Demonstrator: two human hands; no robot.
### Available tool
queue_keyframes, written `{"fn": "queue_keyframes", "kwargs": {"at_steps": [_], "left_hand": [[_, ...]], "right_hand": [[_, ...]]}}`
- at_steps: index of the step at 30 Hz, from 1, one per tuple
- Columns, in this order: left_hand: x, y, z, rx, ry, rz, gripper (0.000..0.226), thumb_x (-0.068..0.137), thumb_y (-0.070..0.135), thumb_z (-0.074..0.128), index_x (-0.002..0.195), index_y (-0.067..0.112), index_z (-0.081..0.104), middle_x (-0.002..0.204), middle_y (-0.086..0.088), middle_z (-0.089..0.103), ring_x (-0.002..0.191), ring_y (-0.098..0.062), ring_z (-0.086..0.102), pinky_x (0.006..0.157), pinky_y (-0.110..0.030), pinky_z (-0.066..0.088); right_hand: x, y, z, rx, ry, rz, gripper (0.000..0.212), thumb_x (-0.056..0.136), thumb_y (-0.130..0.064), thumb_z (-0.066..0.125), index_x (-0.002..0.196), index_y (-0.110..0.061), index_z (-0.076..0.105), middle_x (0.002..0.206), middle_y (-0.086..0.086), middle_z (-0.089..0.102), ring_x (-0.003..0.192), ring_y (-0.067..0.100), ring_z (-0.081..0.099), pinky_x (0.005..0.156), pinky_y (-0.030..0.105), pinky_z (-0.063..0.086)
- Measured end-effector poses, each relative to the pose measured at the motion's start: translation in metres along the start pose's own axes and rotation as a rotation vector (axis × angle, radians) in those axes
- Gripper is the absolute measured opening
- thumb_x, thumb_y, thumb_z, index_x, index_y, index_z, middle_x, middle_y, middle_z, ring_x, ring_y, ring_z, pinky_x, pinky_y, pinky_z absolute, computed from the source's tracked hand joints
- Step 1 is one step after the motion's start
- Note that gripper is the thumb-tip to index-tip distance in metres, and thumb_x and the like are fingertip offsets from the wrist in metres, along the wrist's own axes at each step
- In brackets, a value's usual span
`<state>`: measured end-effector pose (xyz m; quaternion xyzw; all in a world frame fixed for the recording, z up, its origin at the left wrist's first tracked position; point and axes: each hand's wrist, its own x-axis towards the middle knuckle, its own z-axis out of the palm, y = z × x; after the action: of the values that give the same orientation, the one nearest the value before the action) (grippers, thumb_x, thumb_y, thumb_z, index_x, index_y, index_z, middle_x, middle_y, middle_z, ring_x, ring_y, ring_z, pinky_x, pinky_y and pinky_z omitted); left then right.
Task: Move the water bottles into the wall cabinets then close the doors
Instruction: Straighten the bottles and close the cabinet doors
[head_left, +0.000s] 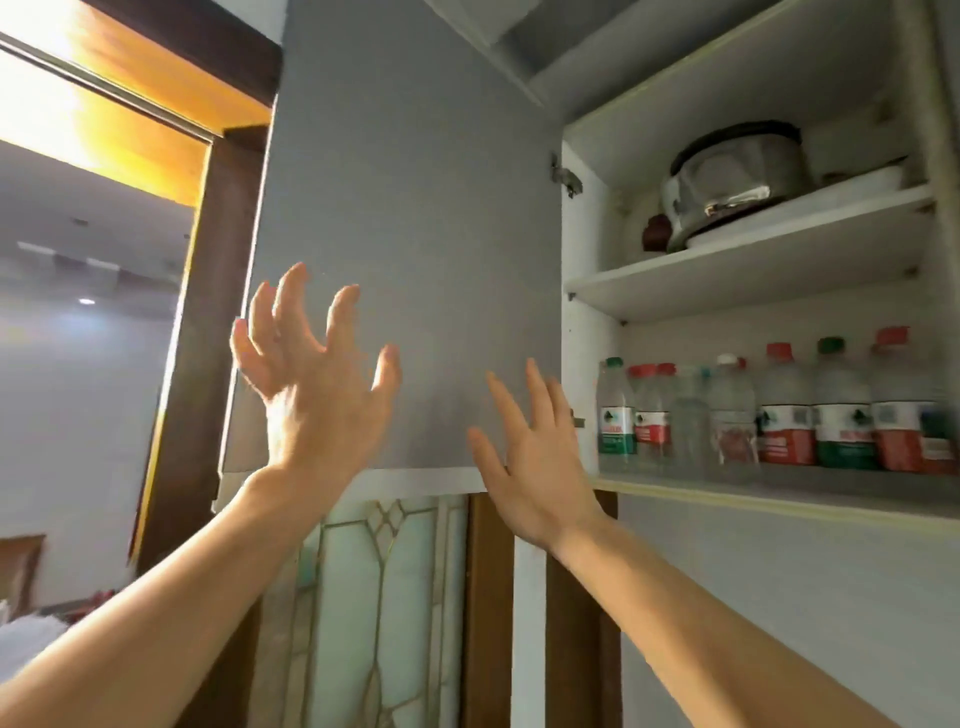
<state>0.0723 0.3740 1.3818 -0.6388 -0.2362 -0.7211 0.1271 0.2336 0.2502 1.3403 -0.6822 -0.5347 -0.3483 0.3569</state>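
Many water bottles (779, 410) stand on the cabinet's bottom shelf (727, 491). Our left hand (317, 384) and right hand (540, 457), fingers spread and empty, reach for the open door (410, 208). We think only closing is left.

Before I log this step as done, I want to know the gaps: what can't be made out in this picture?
- Head view: the right side of the cabinet is cut off by the frame edge, so any further water bottles or a right door are unseen.
- Bottle labels are blurred, unreadable.
- Whether the left hand or right hand touches the open door cannot be told.
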Motion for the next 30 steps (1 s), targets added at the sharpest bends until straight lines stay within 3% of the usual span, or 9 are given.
{"fn": "queue_keyframes", "kwargs": {"at_steps": [5, 12, 14, 18, 20, 22, 24, 27, 30], "left_hand": [[0.009, -0.047, 0.002, -0.029, -0.156, -0.174, 0.083, 0.093, 0.051, 0.057, 0.158, 0.025, 0.014, 0.166, -0.01, 0.002, 0.145, -0.048, 0.022, 0.113, -0.066, 0.027], [0.005, -0.044, -0.012, -0.077, -0.167, -0.153, 0.09, 0.091, 0.046, 0.061, 0.16, 0.027, 0.008, 0.168, -0.015, 0.013, 0.131, -0.051, 0.034, 0.105, -0.063, 0.035], [-0.003, -0.037, -0.025, -0.233, -0.119, -0.073, 0.081, 0.093, 0.042, 0.061, 0.16, 0.029, 0.017, 0.168, -0.01, 0.018, 0.132, -0.043, 0.034, 0.106, -0.055, 0.037], [-0.009, -0.019, -0.053, -0.674, -0.054, 0.063, 0.065, 0.093, 0.039, 0.054, 0.155, 0.033, 0.037, 0.152, 0.016, 0.048, 0.119, -0.007, 0.049, 0.096, -0.014, 0.04], [-0.01, -0.005, -0.06, -0.989, -0.129, 0.079, 0.058, 0.097, 0.038, 0.049, 0.154, 0.03, 0.039, 0.149, 0.024, 0.049, 0.132, -0.008, 0.051, 0.103, -0.033, 0.051], [-0.013, 0.013, -0.058, -1.151, -0.203, 0.122, 0.056, 0.103, 0.038, 0.04, 0.157, 0.025, 0.035, 0.156, 0.013, 0.046, 0.142, -0.016, 0.045, 0.109, -0.055, 0.045], [-0.017, 0.034, -0.045, -1.15, -0.252, 0.156, 0.052, 0.107, 0.038, 0.032, 0.158, 0.03, 0.03, 0.159, 0.017, 0.039, 0.147, -0.012, 0.037, 0.115, -0.058, 0.036], [-0.028, 0.067, -0.009, -1.16, -0.39, 0.101, 0.055, 0.104, 0.045, 0.029, 0.158, 0.046, 0.02, 0.162, 0.032, 0.02, 0.152, 0.001, 0.015, 0.125, -0.046, 0.011], [-0.045, 0.105, 0.028, -1.115, -0.544, 0.109, 0.055, 0.099, 0.06, 0.022, 0.152, 0.063, 0.005, 0.161, 0.04, -0.006, 0.151, 0.007, -0.01, 0.115, -0.029, -0.01]], "right_hand": [[0.017, -0.053, 0.042, 0.057, -0.05, -0.031, 0.063, 0.106, -0.055, 0.028, 0.161, -0.037, 0.002, 0.169, 0.0, -0.019, 0.154, 0.027, -0.023, 0.126, 0.05, -0.002], [0.013, -0.066, 0.031, 0.067, 0.005, -0.08, 0.065, 0.106, -0.056, 0.034, 0.161, -0.041, 0.003, 0.169, -0.005, -0.018, 0.154, 0.022, -0.021, 0.125, 0.045, -0.001], [0.009, -0.064, 0.015, 0.131, 0.022, -0.06, 0.066, 0.104, -0.059, 0.033, 0.16, -0.046, 0.0, 0.168, -0.013, -0.019, 0.153, 0.013, -0.024, 0.125, 0.042, -0.001], [-0.007, -0.067, -0.025, 0.204, 0.11, -0.089, 0.064, 0.101, -0.067, 0.03, 0.157, -0.053, 0.001, 0.166, -0.026, -0.015, 0.152, 0.001, -0.019, 0.122, 0.037, 0.003], [-0.016, -0.071, -0.045, 0.238, 0.152, -0.121, 0.063, 0.1, -0.067, 0.029, 0.157, -0.053, 0.005, 0.166, -0.028, -0.008, 0.152, -0.004, -0.01, 0.122, 0.033, 0.011], [-0.026, -0.074, -0.065, 0.279, 0.19, -0.137, 0.065, 0.099, -0.067, 0.029, 0.159, -0.049, 0.01, 0.167, -0.027, 0.001, 0.151, -0.009, -0.001, 0.118, 0.023, 0.014], [-0.036, -0.074, -0.084, 0.308, 0.211, -0.153, 0.068, 0.1, -0.065, 0.032, 0.16, -0.043, 0.011, 0.167, -0.027, 0.01, 0.15, -0.01, 0.007, 0.121, 0.026, 0.017], [-0.05, -0.064, -0.112, 0.292, 0.265, -0.114, 0.077, 0.099, -0.059, 0.049, 0.161, -0.04, 0.008, 0.164, -0.03, 0.017, 0.148, -0.014, 0.015, 0.121, 0.019, 0.021], [-0.061, -0.041, -0.144, 0.178, 0.326, -0.029, 0.08, 0.099, -0.035, 0.063, 0.162, -0.032, 0.014, 0.163, -0.018, 0.03, 0.147, -0.001, 0.033, 0.117, 0.034, 0.041]]}}
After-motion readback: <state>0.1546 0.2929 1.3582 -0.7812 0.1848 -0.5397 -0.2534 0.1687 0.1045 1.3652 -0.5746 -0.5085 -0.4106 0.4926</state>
